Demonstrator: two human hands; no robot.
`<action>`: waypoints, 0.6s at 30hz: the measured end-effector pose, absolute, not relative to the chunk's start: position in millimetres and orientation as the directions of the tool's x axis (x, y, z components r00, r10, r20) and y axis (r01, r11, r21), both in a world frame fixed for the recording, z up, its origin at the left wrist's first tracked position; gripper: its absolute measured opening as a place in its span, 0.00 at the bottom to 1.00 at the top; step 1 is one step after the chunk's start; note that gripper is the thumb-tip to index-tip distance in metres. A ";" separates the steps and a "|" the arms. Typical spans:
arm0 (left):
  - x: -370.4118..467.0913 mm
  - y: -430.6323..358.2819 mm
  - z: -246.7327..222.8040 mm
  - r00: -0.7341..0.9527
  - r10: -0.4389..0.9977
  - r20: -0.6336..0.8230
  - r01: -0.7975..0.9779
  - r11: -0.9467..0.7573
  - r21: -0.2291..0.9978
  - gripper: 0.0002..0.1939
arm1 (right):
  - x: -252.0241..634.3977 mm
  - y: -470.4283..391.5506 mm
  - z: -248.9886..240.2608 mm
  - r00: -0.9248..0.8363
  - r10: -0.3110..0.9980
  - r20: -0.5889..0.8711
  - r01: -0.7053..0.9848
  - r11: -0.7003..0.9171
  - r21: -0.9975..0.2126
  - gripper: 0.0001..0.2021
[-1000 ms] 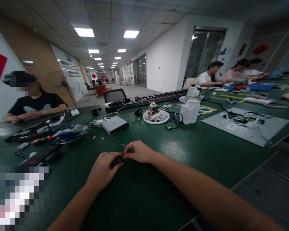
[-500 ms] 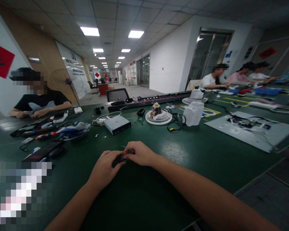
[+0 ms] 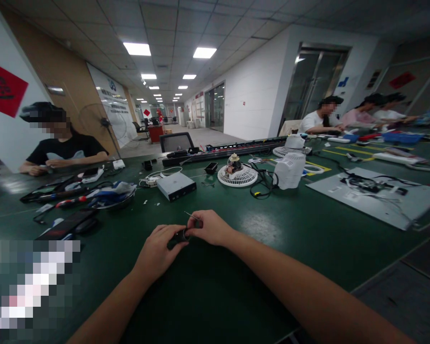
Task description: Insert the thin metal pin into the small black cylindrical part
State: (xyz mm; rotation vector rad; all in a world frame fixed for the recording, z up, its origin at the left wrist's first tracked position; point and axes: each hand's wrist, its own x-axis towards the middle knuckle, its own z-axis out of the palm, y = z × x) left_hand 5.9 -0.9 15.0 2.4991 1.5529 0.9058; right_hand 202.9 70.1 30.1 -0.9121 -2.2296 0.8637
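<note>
Head view shows the left hand pinching a small black part against the right hand, which grips a thin metal pin; both look light, rigid, easily dropped.

Ceiling panels light the room brightly from above me and throw a soft glare patch on the green table. The edges bend wide-angle, and the far benches look soft and blurred.
</note>
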 end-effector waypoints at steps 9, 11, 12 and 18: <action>7.6 -2.4 16.8 0.385 0.804 0.453 0.742 -0.561 0.366 0.16 | 199.0 73.4 21.9 -0.641 0.762 0.089 0.295 0.352 -0.888 0.08; 7.3 -2.6 16.8 0.379 0.810 0.448 0.738 -0.557 0.381 0.16 | 196.7 74.4 19.9 -0.634 0.774 -0.005 0.269 0.215 -0.939 0.09; 7.3 -2.6 16.6 0.373 0.813 0.447 0.737 -0.552 0.390 0.15 | 195.6 74.3 19.3 -0.627 0.778 -0.051 0.266 0.151 -0.952 0.09; 9.8 -0.8 15.9 0.309 0.843 0.440 0.749 -0.501 0.433 0.15 | 189.9 71.4 18.5 -0.605 0.781 -0.155 0.257 0.007 -0.966 0.08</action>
